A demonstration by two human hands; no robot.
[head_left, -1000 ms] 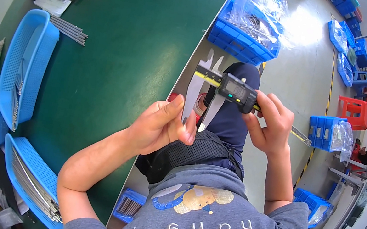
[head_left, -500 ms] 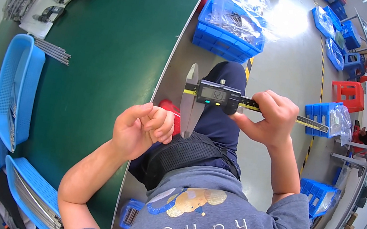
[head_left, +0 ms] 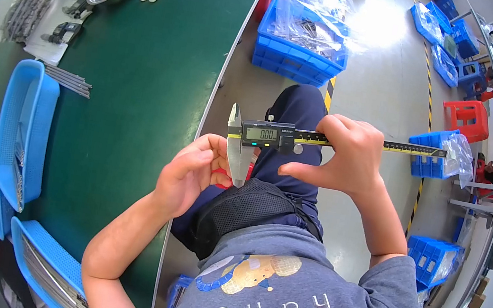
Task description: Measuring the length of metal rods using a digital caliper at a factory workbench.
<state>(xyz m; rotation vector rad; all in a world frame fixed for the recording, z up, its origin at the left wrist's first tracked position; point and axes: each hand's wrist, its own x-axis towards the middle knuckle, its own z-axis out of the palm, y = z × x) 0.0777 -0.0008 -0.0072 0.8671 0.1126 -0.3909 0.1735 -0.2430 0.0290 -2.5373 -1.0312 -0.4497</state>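
two hands are on the job, both held over my lap just off the right edge of the green desk (head_left: 137, 103). my right hand (head_left: 350, 158) is closed on the digital caliper (head_left: 275, 138): the fingers wrap the beam just right of the display, and my thumb stretches left under the slider. my left hand (head_left: 188, 173) is curled loosely, its fingers bunched at the tips of the caliper's long lower jaws; whether they pinch a small part there i cannot tell, since nothing shows between them.

as for progress, i judge the measuring to be under way but not finished: the jaws look closed or nearly so, the display is lit, and the tool is off the desk and in hand. i take it that whatever piece gets checked must first be seated between the jaws or is too small to see. the blue trays (head_left: 25, 130) of thin metal rods along the left edge of the desk, and a few loose rods (head_left: 70, 80) beside them, lie untouched.

the caliper's long axis runs left to right across my lap, roughly level, the yellow-marked beam pointing away to my right over the floor toward a blue crate (head_left: 431, 160). the jaw end faces the desk, with the long jaws pointing down at my knee.
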